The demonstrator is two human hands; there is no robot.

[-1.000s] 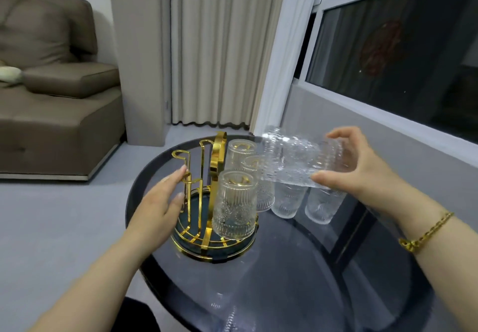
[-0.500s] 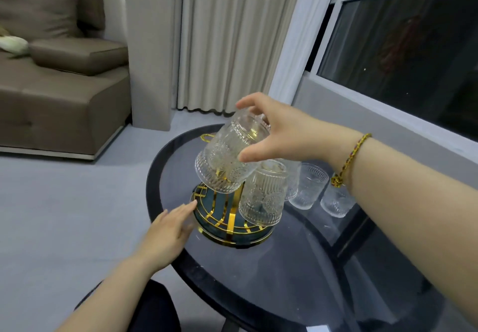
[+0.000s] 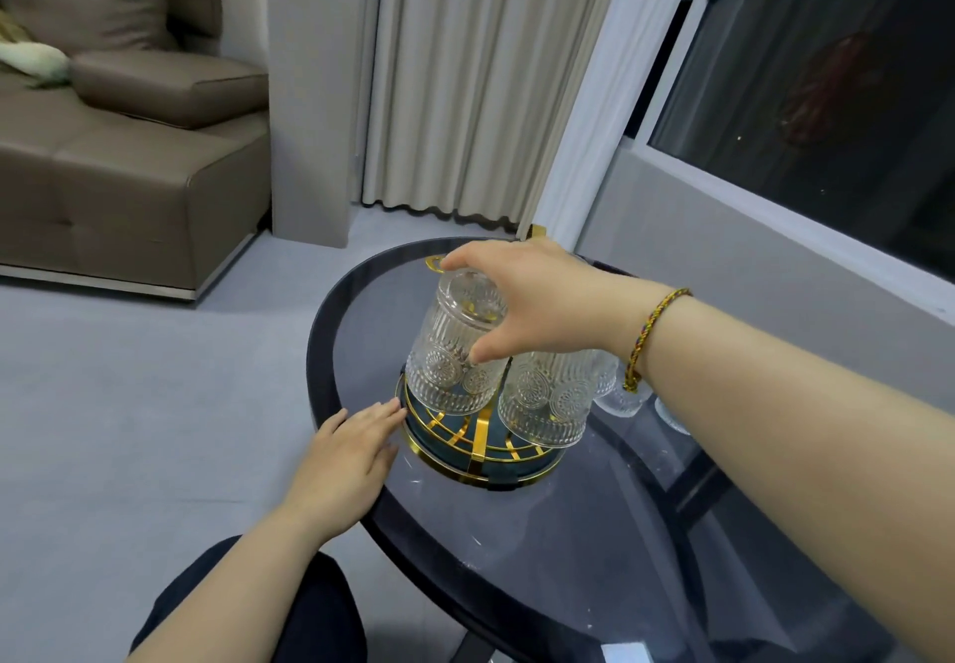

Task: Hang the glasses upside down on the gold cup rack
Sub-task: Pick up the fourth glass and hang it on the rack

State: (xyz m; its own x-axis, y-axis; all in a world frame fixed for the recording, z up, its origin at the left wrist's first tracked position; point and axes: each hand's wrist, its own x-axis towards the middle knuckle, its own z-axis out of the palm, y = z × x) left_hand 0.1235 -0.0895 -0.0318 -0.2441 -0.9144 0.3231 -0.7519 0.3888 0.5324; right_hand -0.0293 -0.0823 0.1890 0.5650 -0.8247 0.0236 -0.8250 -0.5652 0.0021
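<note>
- Since half a second ago, the right hand (image 3: 537,300) has swung its glass (image 3: 457,347) from a tilt to nearly plumb, mouth down, and lowered it over the gold cup rack (image 3: 478,443); the left hand (image 3: 346,461) has slid closer to the rack's base.
- Head view: the right hand is clamped on the inverted glass, forefinger over the thick base on top, thumb pressed against the ribbed wall lower down.
- A gold hook tip (image 3: 434,263) shows just beside that forefinger, at about 10 o'clock from the glass; whether the glass already hangs on a post I cannot tell.
- The glass mouth sits just above the rack's gold wire floor, on the 9 o'clock side of the rack.
- A second glass (image 3: 548,404), also mouth down, stands on the rack at 3 o'clock from the held one, close beside it, partly behind the right wrist.
- The left hand lies flat and empty on the worktop (image 3: 517,549), fingers stretched, fingertips touching or just short of the rack's rim at its 9 o'clock edge.
- Two more glasses (image 3: 622,399) stand on the worktop past the right forearm, at 3 o'clock from the rack, mostly hidden.
- A braided bracelet (image 3: 648,331) circles the right wrist.
- The worktop is round, of dark glass with a black rim.
- A brown sofa (image 3: 129,156) sits at 10 o'clock, pale curtains (image 3: 465,68) at 12, a dark window (image 3: 827,94) at 2.
</note>
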